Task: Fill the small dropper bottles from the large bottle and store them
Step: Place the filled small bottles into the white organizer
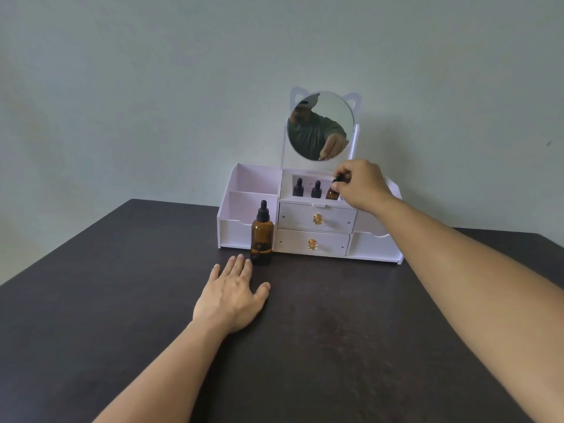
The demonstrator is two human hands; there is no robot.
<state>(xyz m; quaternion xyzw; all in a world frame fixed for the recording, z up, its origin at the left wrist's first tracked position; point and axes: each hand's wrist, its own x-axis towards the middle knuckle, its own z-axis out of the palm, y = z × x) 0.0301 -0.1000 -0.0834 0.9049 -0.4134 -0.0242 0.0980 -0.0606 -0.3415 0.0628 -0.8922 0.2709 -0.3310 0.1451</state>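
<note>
Flat and open on the desk (pixel 122 300), my left hand (pixel 232 297) is resting; upper right, my right hand (pixel 363 184) is pinching a small dropper bottle (pixel 332 193) in the organizer (pixel 238 233).

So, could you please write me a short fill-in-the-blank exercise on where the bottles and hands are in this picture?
1. The right hand grips a small dropper bottle in the organizer's ____ compartment.
2. Beside it in that compartment stand ____ other small bottles.
3. The left hand lies ____ on the table, holding nothing.
4. The large bottle stands upright with its dropper cap ____.

Missing words: top middle; two; flat; on
</note>
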